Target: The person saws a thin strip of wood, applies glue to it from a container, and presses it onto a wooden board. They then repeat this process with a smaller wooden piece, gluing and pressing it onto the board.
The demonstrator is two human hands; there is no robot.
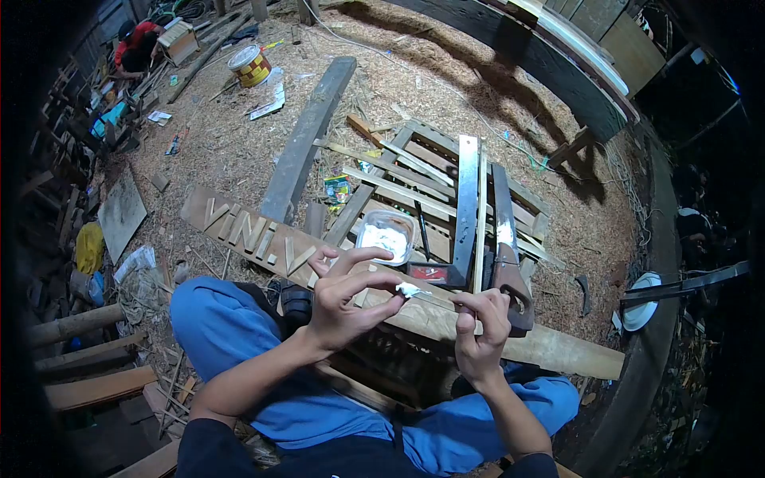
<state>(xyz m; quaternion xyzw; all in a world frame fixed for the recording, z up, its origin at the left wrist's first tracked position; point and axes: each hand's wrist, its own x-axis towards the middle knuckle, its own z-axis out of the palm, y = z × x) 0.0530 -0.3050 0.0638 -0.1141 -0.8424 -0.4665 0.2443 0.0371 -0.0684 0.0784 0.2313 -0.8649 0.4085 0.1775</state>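
Observation:
My left hand (pixel 351 295) is closed in a pinch, with thumb and forefinger at a small lump smeared with white paste (pixel 409 290). What lies under the paste is hidden. My right hand (pixel 481 328) pinches a thin stick (pixel 434 299), whose far end reaches the white paste. Below both hands a long wooden board (pixel 558 349) lies across my lap. Small wood strips (pixel 253 234) are set out in slanted and upright shapes at its left end. Just beyond my hands stands a clear plastic tub (pixel 386 236) holding white paste.
A handsaw (pixel 505 211) and a wide metal blade (pixel 467 191) lie on a slatted wooden frame (pixel 406 135). A thick beam (pixel 315 135) rests on wood shavings. Farther off are a yellow-brown bucket (pixel 250 65) and a person in red (pixel 137 46). A white basin (pixel 641 303) is at right.

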